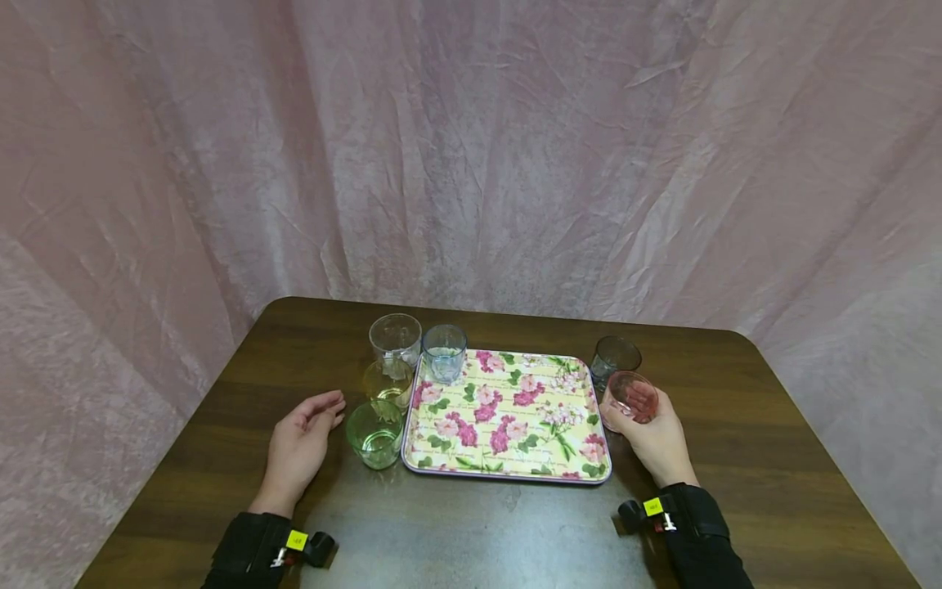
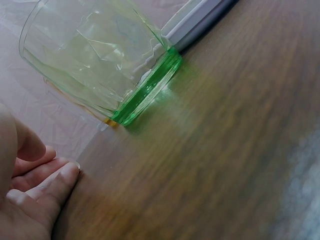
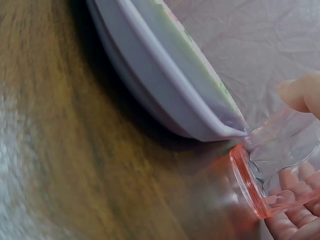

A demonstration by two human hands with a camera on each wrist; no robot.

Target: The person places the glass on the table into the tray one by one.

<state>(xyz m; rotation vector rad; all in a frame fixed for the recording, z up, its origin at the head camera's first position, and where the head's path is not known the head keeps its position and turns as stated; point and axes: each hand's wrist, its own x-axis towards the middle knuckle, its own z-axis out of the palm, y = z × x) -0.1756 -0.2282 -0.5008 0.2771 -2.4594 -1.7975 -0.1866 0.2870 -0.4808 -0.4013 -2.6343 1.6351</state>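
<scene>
My right hand [image 1: 658, 438] holds a pink glass [image 1: 630, 397] just right of the tray, thumb on the near side and fingers around the far side. In the right wrist view the pink glass [image 3: 250, 182] stands low, its base right at the table, beside the tray's corner. My left hand [image 1: 302, 446] rests at the table left of a green glass [image 1: 375, 438], fingers loosely bent and holding nothing. The left wrist view shows the green glass [image 2: 145, 90] upright, a small gap from the fingertips. A flowered tray [image 1: 508, 417] lies between the hands.
Behind the green glass stand a yellowish glass [image 1: 388, 383] and a colourless glass [image 1: 395, 337]. A bluish glass [image 1: 445, 353] is at the tray's back left corner. A dark grey glass [image 1: 615, 357] stands just behind the pink one. A pinkish curtain [image 1: 471, 155] hangs behind the table.
</scene>
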